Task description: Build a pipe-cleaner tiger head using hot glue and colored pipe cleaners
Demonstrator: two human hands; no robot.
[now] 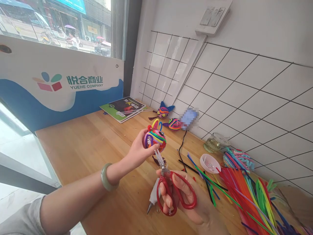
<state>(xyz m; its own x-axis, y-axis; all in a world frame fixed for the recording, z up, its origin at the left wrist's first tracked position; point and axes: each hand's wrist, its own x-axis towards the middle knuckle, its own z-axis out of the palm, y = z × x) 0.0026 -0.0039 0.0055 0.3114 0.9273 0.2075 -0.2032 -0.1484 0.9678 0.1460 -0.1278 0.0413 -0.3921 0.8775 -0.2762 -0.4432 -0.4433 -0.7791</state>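
Observation:
My left hand [140,147] is closed around a round ornament [156,138] covered in colourful pipe cleaners, with small ear-like loops on top. My right hand [182,191] has its fingers through the red handles of a pair of scissors [162,165]. The blades point up toward the ornament, close to my left thumb, and look slightly parted. A dark tassel shows just below the ornament. Under the scissors, partly hidden by them, a white glue gun [154,195] with a metal tip lies on the table.
Two similar ornaments [163,111] [174,124] stand by the tiled wall, near a blurred-out upright device [189,118]. Loose pipe cleaners [241,189] spread over the right side, beside a pink bowl [210,163] and a glass jar [215,142]. Books [122,108] lie at the back.

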